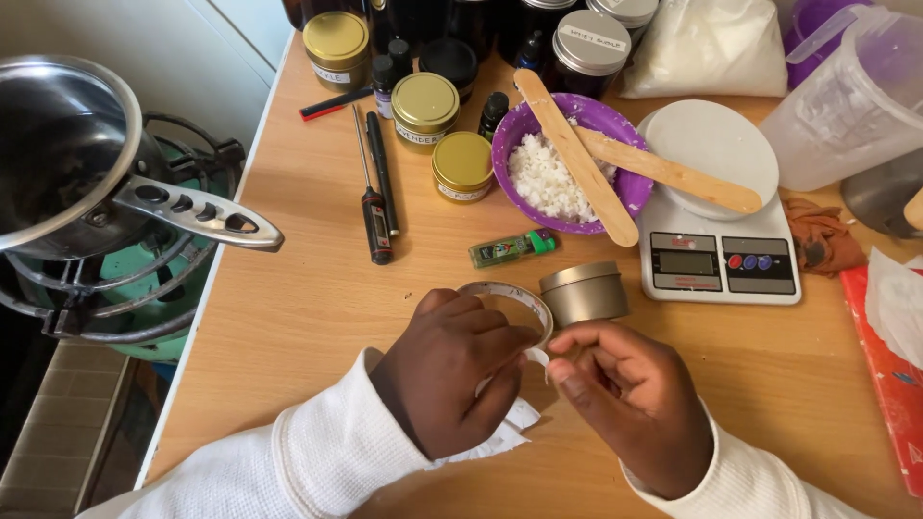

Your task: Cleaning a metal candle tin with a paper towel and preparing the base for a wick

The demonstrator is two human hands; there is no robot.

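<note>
The wooden table (pixel 288 317) filled most of the frame, with the saucepan (pixel 58 154) on its gas burner at the left edge, off the worktop. The digital scale (pixel 719 255) and the purple bowl of wax flakes (pixel 562 173) sat upper right, within reach. My left hand (pixel 457 370) pinched the roll of tape (pixel 510 300) at lower centre; my right hand (pixel 630 399) pinched its loose end, just below the small tin (pixel 583 291).
</note>
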